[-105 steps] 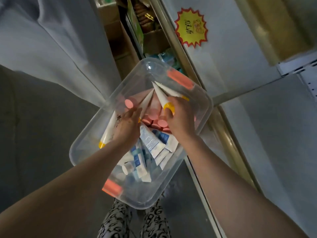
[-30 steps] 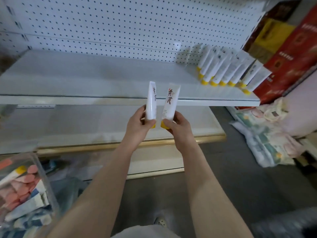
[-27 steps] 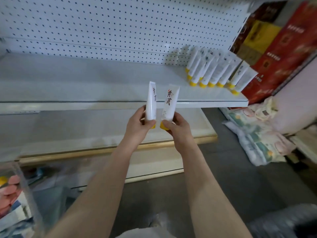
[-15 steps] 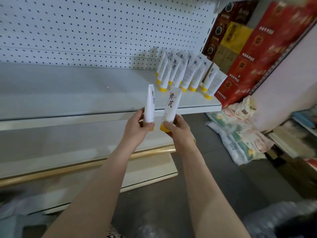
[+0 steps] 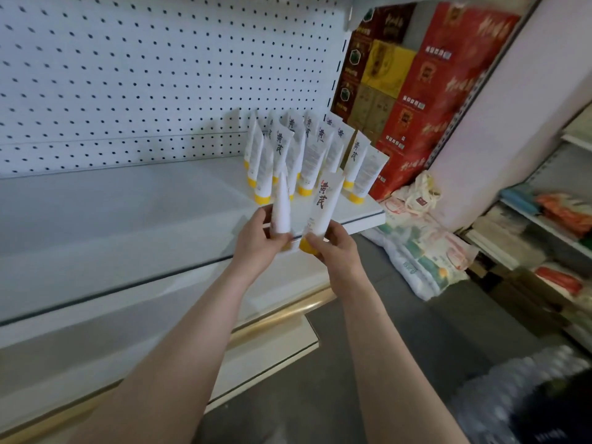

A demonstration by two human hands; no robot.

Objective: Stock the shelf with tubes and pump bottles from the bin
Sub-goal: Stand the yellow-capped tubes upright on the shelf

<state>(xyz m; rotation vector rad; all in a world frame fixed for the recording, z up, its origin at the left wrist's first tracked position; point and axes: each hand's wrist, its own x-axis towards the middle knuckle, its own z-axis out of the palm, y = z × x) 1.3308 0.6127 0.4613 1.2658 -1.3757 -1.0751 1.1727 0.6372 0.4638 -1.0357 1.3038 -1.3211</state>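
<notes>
L hand (image 5: 258, 243) & R hand (image 5: 335, 251) hung just before shelf (image 5: 128, 203) front edge. Tube group (image 5: 307, 149) stood beyond, up & to the R, nearer R hand. Each hand gripped one tube, L tube (image 5: 281, 206) & R tube (image 5: 325, 203): upright, caps down, side by side, approx. matching group's axis.

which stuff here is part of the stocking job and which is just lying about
Job: left hand holding a white tube; right hand holding a second tube; tubes already standing on the shelf.
Just lying about: red cartons, printed sacks on the floor.
</notes>
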